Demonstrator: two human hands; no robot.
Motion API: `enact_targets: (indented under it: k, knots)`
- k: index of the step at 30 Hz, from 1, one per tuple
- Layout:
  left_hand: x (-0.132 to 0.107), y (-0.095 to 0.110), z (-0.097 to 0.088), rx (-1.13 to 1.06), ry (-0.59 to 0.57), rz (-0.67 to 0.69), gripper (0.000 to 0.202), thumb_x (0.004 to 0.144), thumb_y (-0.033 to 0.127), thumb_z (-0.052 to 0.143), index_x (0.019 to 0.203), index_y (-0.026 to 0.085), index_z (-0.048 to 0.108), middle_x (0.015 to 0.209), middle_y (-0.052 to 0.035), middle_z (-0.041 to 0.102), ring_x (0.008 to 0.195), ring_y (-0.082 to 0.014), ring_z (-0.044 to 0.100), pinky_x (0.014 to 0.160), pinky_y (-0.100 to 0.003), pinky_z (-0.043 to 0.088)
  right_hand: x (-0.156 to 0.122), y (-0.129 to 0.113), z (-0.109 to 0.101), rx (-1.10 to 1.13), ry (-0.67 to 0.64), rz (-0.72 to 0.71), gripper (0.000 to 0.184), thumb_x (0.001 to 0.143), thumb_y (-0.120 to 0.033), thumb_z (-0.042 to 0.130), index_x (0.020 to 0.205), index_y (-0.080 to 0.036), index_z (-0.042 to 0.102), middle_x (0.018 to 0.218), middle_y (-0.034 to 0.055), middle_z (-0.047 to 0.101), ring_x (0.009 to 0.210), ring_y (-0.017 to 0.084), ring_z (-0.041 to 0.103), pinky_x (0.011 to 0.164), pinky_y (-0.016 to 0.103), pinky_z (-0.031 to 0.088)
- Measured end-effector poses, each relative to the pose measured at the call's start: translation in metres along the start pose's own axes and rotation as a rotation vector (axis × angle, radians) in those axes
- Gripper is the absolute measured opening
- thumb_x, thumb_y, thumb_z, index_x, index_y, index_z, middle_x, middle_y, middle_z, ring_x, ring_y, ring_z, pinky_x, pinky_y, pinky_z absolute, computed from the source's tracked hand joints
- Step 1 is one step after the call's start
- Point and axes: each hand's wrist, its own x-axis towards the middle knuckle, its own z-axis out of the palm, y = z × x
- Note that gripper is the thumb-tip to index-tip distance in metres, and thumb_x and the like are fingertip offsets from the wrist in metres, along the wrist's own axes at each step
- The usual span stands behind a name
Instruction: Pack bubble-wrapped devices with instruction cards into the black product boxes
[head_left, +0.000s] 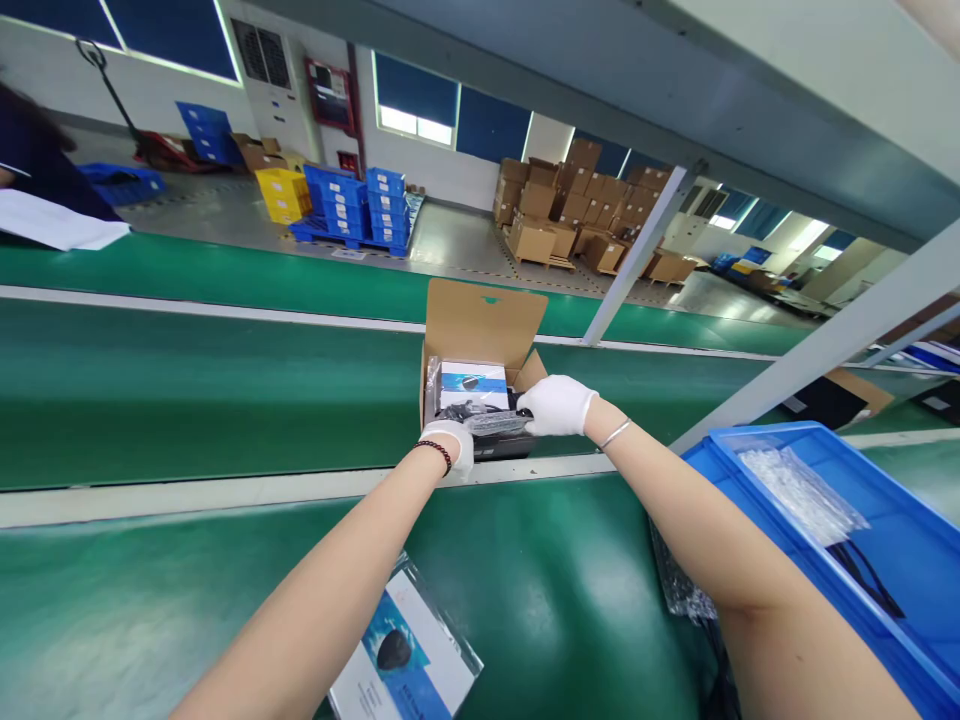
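An open cardboard box (486, 318) with a black front stands on the green conveyor belt, its lid raised at the back. Inside lies a white and blue printed booklet (474, 378). Across the box's front part is a clear plastic bag (496, 423) with dark contents I cannot make out. My right hand (559, 405), in a white glove, is closed on the bag's right end. My left hand (452, 440), gloved too, is curled at its left end, fingers partly hidden. Below my left forearm, a bagged white and blue booklet (420, 660) lies on the green bench.
A blue bin (825, 450) on the right holds clear bags and a black cable. Bubble wrap (679, 580) lies beside it. A slanted white post (645, 250) rises behind the belt. A person's dark sleeve (52, 170) and white sheets (60, 222) show at far left.
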Motion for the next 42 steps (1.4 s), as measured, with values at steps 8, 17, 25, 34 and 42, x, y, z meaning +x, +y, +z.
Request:
enact_targets:
  k: [8, 17, 25, 34, 42]
  knots:
    - [-0.007, 0.013, 0.013, 0.248, -0.041, 0.121, 0.045, 0.062, 0.027, 0.075, 0.105, 0.014, 0.073, 0.105, -0.0216, 0.069, 0.109, -0.0415, 0.059, 0.089, -0.054, 0.047, 0.023, -0.011, 0.021, -0.009, -0.092, -0.104, 0.03, 0.077, -0.027, 0.059, 0.1, -0.015, 0.074, 0.093, 0.0169, 0.073, 0.09, 0.031, 0.068, 0.073, 0.036, 0.049]
    - [-0.045, 0.013, 0.017, 0.286, 0.253, 0.052, 0.031, 0.087, 0.02, 0.047, 0.102, 0.003, 0.069, 0.099, -0.0256, 0.067, 0.101, -0.0392, 0.061, 0.092, -0.052, 0.039, 0.069, -0.021, 0.038, 0.167, -0.125, -0.146, 0.031, 0.071, -0.023, 0.071, 0.101, -0.014, 0.073, 0.102, 0.0153, 0.073, 0.096, 0.03, 0.067, 0.08, 0.034, 0.047]
    - [-0.122, -0.004, 0.033, 0.021, 0.478, 0.245, 0.029, 0.089, 0.034, 0.052, 0.111, 0.025, 0.069, 0.133, -0.0074, 0.059, 0.111, -0.0281, 0.058, 0.108, -0.045, 0.036, 0.034, 0.002, 0.044, 0.336, 0.026, 0.233, 0.034, 0.084, -0.043, 0.063, 0.108, -0.019, 0.067, 0.111, 0.0098, 0.07, 0.1, 0.024, 0.066, 0.08, 0.025, 0.048]
    - [-0.188, -0.092, 0.08, -0.09, 0.267, -0.115, 0.043, 0.087, 0.041, 0.045, 0.118, 0.026, 0.069, 0.133, -0.0049, 0.061, 0.123, -0.0281, 0.055, 0.109, -0.042, 0.039, -0.022, -0.046, 0.013, 0.335, 0.273, 0.569, 0.036, 0.098, -0.032, 0.032, 0.123, -0.014, 0.05, 0.122, 0.0191, 0.061, 0.107, 0.026, 0.061, 0.082, 0.032, 0.046]
    - [-0.185, -0.039, 0.085, -0.129, -0.097, -0.22, 0.048, 0.076, 0.054, 0.058, 0.103, 0.015, 0.067, 0.103, -0.0155, 0.068, 0.093, -0.0318, 0.065, 0.081, -0.04, 0.051, -0.098, -0.21, 0.071, 0.773, -0.193, 0.068, 0.104, 0.063, -0.079, 0.062, 0.143, -0.016, 0.037, 0.111, 0.0202, 0.068, 0.099, 0.037, 0.067, 0.077, 0.041, 0.05]
